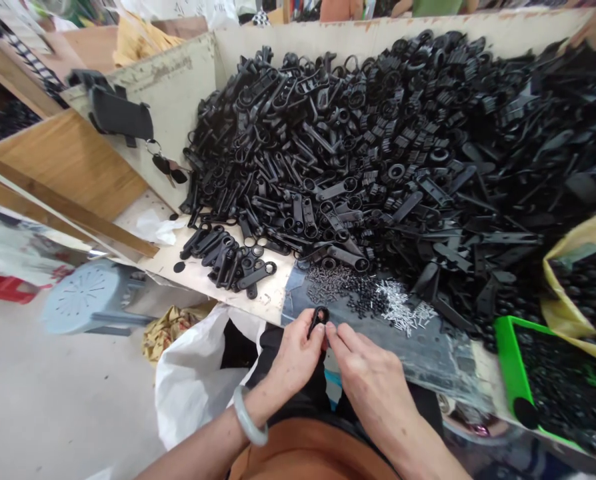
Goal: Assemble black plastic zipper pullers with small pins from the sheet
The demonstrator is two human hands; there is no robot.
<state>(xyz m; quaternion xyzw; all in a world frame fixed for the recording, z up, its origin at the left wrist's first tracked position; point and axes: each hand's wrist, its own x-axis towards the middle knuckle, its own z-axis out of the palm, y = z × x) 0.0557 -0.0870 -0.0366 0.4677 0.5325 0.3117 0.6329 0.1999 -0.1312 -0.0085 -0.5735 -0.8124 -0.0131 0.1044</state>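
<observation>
My left hand (298, 350) grips a black plastic part with a ring-shaped end (320, 313), held just past the table's front edge. My right hand (365, 360) meets it from the right, its fingertips pinched together at the part's side; whatever is between them is hidden. Just beyond my hands, on a dark sheet (423, 360), lie silver pins (403, 303), tiny black pieces (368, 301) and small dark metal bits (325, 283). To the left, a small group of black ring-ended parts (233, 260) lies on the pale tabletop.
A large heap of black plastic parts (328, 147) fills the walled table. At right stand a green tray (508, 347) and a yellow bag (561, 293) of black pieces. A phone holder (121, 113) and keys (165, 163) hang at left, above a blue stool (85, 297). A white sack (188, 393) hangs below.
</observation>
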